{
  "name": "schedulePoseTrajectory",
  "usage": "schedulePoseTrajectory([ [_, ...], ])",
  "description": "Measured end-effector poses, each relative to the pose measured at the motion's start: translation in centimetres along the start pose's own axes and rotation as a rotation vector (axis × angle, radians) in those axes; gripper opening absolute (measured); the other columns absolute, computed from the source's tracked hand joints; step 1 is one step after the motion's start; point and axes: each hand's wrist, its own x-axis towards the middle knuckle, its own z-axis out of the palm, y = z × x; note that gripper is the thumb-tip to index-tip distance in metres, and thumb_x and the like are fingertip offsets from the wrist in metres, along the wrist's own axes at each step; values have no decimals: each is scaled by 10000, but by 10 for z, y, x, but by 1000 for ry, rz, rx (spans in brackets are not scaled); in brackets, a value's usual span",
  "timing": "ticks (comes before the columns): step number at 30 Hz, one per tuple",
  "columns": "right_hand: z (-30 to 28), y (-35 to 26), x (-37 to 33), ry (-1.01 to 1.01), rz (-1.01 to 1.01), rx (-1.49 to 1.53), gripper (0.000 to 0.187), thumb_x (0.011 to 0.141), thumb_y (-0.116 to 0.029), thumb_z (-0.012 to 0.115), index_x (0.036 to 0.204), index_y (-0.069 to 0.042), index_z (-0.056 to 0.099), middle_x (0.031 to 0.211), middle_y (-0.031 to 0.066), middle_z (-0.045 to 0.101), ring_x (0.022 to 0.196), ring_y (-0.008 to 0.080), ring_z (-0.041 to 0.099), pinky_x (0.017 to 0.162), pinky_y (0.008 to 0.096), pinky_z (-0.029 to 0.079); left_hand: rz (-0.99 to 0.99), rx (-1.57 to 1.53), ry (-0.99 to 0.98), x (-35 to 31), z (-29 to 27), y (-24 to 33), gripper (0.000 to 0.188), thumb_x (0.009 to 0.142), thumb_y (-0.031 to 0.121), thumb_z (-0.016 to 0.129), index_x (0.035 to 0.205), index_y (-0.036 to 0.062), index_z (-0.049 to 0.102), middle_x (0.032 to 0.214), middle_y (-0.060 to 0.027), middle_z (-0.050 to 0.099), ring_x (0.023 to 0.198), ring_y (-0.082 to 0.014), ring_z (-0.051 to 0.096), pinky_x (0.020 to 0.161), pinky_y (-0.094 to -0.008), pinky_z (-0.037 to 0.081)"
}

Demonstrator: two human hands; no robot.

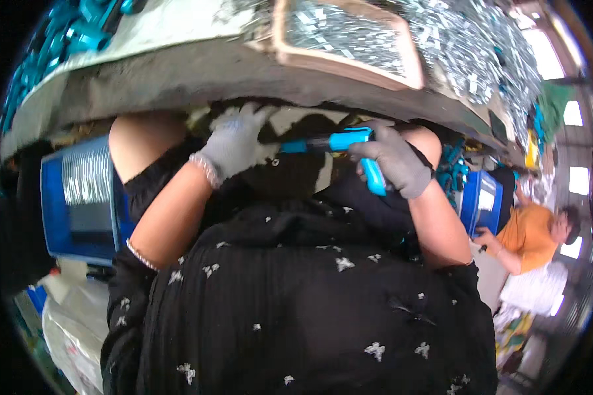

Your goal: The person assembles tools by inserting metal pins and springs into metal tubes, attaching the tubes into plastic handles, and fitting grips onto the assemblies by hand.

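Note:
My right hand (395, 161), in a grey glove, is wrapped round a teal-and-black pistol-shaped tool (349, 139). Its handle slants down below the fingers, and its narrow front end points left. My left hand (236, 141), in a pale grey glove, is raised just left of that front end. Its fingers look apart and somewhat blurred, and I see nothing held in them. A small pale ring-shaped piece (275, 162) shows beside the left thumb. Both hands are over my lap, below the near edge of the workbench.
The bench edge (178, 76) curves across above my hands. On the bench are a wooden tray (349, 66) of small metal parts, a heap of metal pieces (468, 59) and teal parts (85, 36). A blue crate (79, 247) stands left; another person (530, 237) sits right.

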Motion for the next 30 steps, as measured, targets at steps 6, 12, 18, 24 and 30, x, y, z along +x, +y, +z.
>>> schedulePoseTrajectory([
  [6,-3,33,59,-10,150,-163,318,814,-215,700,991,42,640,744,101,631,576,170,620,505,316,501,-339,-292,12,2,-18,-19,581,864,462,660,1125,-57,642,1167,-311,631,1091,-442,623,933,-471,504],
  [12,13,41,82,-4,159,-163,288,806,-234,717,916,27,660,737,109,642,577,198,638,515,325,492,-371,-296,26,-2,-14,-18,683,869,495,635,1200,-99,583,1153,-333,640,1131,-433,619,981,-450,486],
  [18,26,39,95,-56,93,-359,298,807,-278,706,890,8,690,689,78,642,520,145,606,486,289,485,-385,-302,21,-3,-26,-7,705,865,490,646,1248,-93,544,1158,-325,641,1143,-442,609,992,-456,480],
  [24,50,31,80,-176,-359,-690,587,761,-222,673,1255,62,533,1016,295,658,1019,414,646,886,434,506,-383,-451,48,0,-8,-18,586,859,381,710,1232,-50,575,1145,-299,638,1118,-441,610,957,-463,487],
  [30,61,43,89,-509,-404,-985,412,893,-287,559,1222,-47,621,1167,211,669,1037,369,647,920,443,494,92,45,-356,23,8,47,319,791,199,638,1044,4,643,898,-219,709,859,-394,700,777,-492,555],
])
